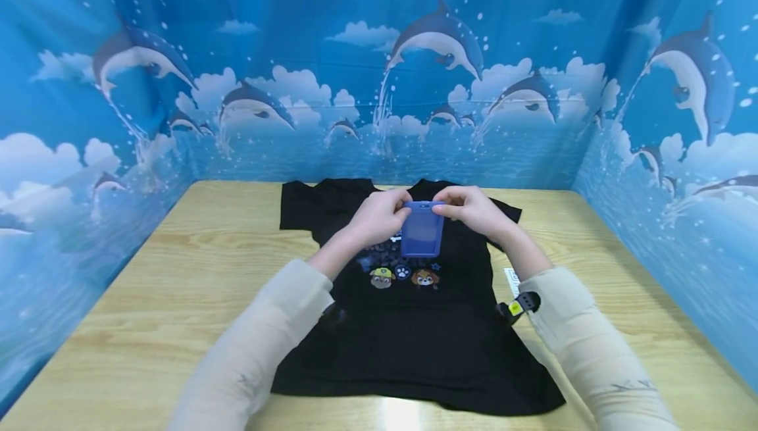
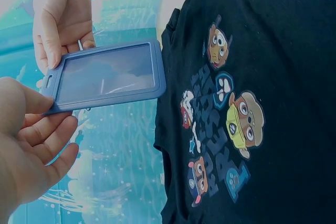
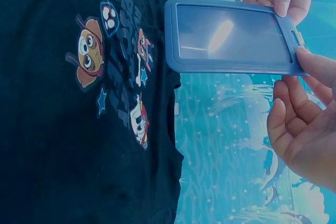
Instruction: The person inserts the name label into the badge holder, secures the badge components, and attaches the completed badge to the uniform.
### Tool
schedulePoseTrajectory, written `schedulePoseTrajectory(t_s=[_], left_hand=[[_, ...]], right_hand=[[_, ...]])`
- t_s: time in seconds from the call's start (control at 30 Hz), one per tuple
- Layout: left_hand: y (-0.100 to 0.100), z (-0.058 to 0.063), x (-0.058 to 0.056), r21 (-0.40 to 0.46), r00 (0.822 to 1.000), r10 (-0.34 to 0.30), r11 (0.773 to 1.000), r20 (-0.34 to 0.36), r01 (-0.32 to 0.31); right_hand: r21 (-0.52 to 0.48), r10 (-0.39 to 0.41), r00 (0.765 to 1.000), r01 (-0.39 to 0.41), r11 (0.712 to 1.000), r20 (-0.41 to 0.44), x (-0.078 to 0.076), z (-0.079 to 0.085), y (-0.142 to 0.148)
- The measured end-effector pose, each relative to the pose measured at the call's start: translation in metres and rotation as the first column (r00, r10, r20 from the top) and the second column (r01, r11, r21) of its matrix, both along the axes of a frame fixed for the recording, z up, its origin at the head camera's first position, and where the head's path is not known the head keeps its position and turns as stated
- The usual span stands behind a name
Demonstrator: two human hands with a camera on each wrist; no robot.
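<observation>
A blue badge holder (image 1: 422, 230) with a clear window and a slot at its top end hangs upright over the upper part of a black T-shirt (image 1: 403, 332). The left hand (image 1: 381, 214) pinches one top corner between thumb and fingers. At the opposite top corner, the right hand (image 1: 470, 210) pinches it the same way. In the left wrist view the badge holder (image 2: 107, 74) overlaps the shirt's edge, and its window reflects light in the right wrist view. Cartoon dog faces (image 1: 381, 278) and a paw badge are printed on the shirt, which lies spread with its sleeves out.
The shirt lies on a wood-grain table (image 1: 207, 273). A white strip with dark print (image 1: 512, 281) shows beside the shirt, near the right forearm. Blue curtains with dolphins (image 1: 438, 36) enclose the table at the back and both sides. A black strap with a yellow square (image 1: 516, 307) is at the right wrist.
</observation>
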State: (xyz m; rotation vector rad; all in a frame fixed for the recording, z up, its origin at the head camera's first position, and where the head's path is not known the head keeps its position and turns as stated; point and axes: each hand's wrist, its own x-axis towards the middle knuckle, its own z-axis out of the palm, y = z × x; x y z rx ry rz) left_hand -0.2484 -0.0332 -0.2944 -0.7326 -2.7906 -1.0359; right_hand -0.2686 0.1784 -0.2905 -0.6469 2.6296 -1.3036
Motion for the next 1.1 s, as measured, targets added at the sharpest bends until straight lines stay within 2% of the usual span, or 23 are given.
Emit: schedulePoseTrajectory(t_s=[0.17, 0.4, 0.67, 1.1], left_hand=[[-0.005, 0.000, 0.002, -0.008, 1.000, 0.013, 1.000, -0.004, -0.013], [-0.013, 0.000, 0.004, 0.050, 0.993, 0.021, 0.998, 0.113, -0.027], [-0.024, 0.000, 0.006, 0.022, 0.996, 0.047, 0.999, 0.077, -0.049], [-0.039, -0.003, 0.006, 0.011, 0.994, 0.092, 0.996, 0.054, -0.093]], right_hand=[[-0.020, 0.005, 1.000, -0.005, 1.000, 0.009, 0.000, 0.000, -0.006], [-0.035, 0.023, 1.000, -0.023, 0.999, -0.012, 0.002, 0.001, -0.013], [-0.081, 0.054, 0.998, -0.056, 0.995, -0.026, 0.002, -0.004, -0.025], [-0.107, 0.037, 0.998, -0.043, 0.993, -0.056, 0.004, -0.010, -0.046]])
